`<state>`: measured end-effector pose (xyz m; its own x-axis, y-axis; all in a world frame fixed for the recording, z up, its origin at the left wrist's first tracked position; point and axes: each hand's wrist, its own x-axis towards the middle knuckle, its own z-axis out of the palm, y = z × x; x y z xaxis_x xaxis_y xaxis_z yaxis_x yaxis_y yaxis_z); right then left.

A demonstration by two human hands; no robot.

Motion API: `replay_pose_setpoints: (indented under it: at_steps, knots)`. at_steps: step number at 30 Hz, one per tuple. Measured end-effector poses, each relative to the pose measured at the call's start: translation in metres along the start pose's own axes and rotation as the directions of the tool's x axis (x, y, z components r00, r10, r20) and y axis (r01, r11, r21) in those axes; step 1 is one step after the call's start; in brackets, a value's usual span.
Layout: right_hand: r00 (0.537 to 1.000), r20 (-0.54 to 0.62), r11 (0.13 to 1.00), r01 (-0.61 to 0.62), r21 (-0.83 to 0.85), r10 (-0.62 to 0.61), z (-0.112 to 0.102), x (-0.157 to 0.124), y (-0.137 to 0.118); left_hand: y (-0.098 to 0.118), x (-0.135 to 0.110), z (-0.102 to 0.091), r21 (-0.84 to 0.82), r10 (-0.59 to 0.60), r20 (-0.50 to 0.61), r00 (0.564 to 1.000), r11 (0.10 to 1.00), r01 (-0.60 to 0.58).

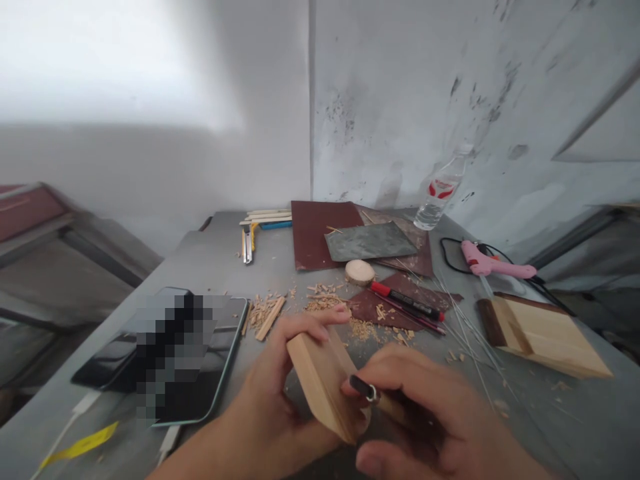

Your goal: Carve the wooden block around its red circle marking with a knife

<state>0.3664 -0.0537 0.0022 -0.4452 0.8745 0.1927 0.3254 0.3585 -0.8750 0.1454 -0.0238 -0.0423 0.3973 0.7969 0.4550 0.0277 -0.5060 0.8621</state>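
Note:
My left hand (280, 387) is wrapped round a pale wooden block (323, 377), fingers over its far end and thumb beneath. The block is tilted, with its layered edge facing me. In my right hand (425, 407) is a wood-handled carving tool (371, 392) with a metal ferrule and a short dark tip. That tip lies close to the block's right face; whether it touches the wood I cannot tell. Most of the handle is hidden by my right fingers. Wood shavings (325, 300) are scattered on the table just beyond the block.
Phones (200, 393) with cables lie at left. Farther back are a box cutter (247, 243), sandpaper sheets (320, 233) and a round wood slice (359, 272). A marker (407, 301), thin wires (465, 333), another wooden block (550, 333), pink glue gun (495, 261) and water bottle (440, 193) occupy the right.

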Motion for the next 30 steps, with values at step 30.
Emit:
replay_pose_setpoints:
  at_steps: [30]
  knots:
    - [0.986, -0.169, 0.966, -0.053, -0.255, 0.009, 0.002, -0.004, -0.015, 0.005, 0.007, 0.002, -0.283, -0.436, -0.166, 0.885, 0.88, 0.38]
